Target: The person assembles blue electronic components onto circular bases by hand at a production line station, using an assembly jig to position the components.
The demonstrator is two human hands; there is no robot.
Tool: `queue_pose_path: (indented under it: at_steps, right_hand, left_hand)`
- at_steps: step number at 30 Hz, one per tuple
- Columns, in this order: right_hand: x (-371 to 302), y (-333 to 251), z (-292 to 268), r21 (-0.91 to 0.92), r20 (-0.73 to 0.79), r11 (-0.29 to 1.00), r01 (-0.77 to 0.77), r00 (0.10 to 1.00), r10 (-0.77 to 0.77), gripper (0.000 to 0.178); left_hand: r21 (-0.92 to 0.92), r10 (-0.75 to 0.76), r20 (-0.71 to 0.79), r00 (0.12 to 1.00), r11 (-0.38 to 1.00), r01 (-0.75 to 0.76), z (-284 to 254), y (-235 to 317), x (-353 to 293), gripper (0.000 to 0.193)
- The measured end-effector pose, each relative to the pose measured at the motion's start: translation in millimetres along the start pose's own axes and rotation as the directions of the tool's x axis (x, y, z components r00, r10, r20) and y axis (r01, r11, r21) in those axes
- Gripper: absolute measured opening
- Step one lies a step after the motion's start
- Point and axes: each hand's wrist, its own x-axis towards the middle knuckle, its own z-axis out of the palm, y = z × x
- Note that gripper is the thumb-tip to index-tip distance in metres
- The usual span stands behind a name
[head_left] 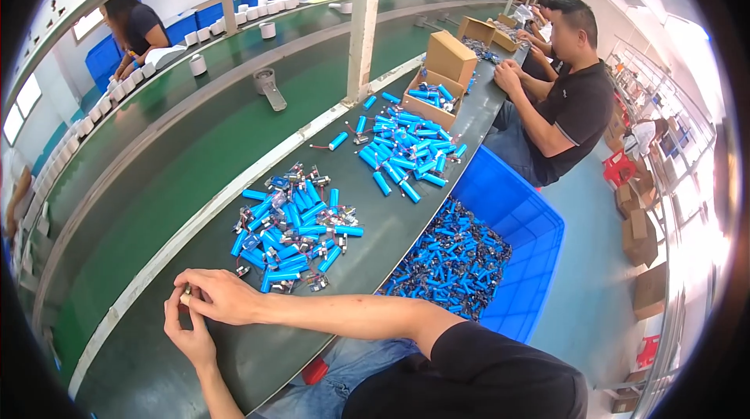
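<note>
Dozens of blue cells (287, 233) lay unworked on the counter (375, 223); my left hand (187, 333) and right hand (223, 294) together pinched one small part (186, 291).

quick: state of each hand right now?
Left hand: fingers pinched on a small part.
Right hand: closed on the same small part; what it is cannot be told.
</note>
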Motion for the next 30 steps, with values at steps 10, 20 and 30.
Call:
queue_pose_path:
  at_steps: [10, 20, 30]
  right_hand:
    - [5, 6, 15, -0.025, 0.05, 1.0, -0.003, 0.999, 0.004, 0.034]
    - [1, 4, 10, -0.065, 0.086, 0.997, -0.051, 0.995, 0.056, 0.026]
    - [4, 3, 5, -0.079, 0.052, 0.997, -0.022, 0.998, 0.026, 0.016]
  left_hand:
    - [0.102, 0.16, -0.049, 0.986, 0.983, -0.154, -17, 2, 6, 0.022]
    - [-0.006, 0.129, -0.136, 0.982, 0.991, -0.131, -13, 4, 6, 0.023]
    - [-0.086, 0.035, -0.163, 0.986, 0.995, -0.05, -9, 9, 5, 0.025]
